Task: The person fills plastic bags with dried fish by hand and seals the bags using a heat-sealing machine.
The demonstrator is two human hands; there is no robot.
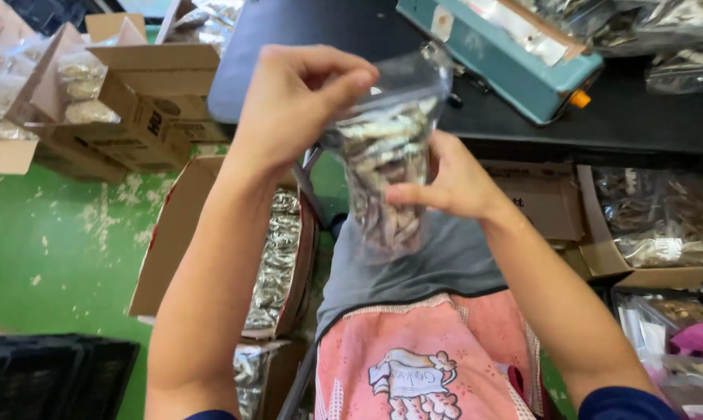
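A clear plastic bag point(386, 159) filled with small pale dried pieces hangs upright in front of me, above my lap. My left hand point(293, 97) pinches the bag's open top edge from the left. My right hand point(449, 183) presses against the bag's right side, fingers across its lower half. A pink apron point(421, 358) covers my lap below.
A teal heat sealer point(507, 58) lies on the dark table point(647, 117) ahead. Cardboard boxes with filled bags stand at the left point(134, 117), beside my left knee point(278, 257) and at the right point(655, 225). Black trays point(48, 377) sit on the green floor at lower left.
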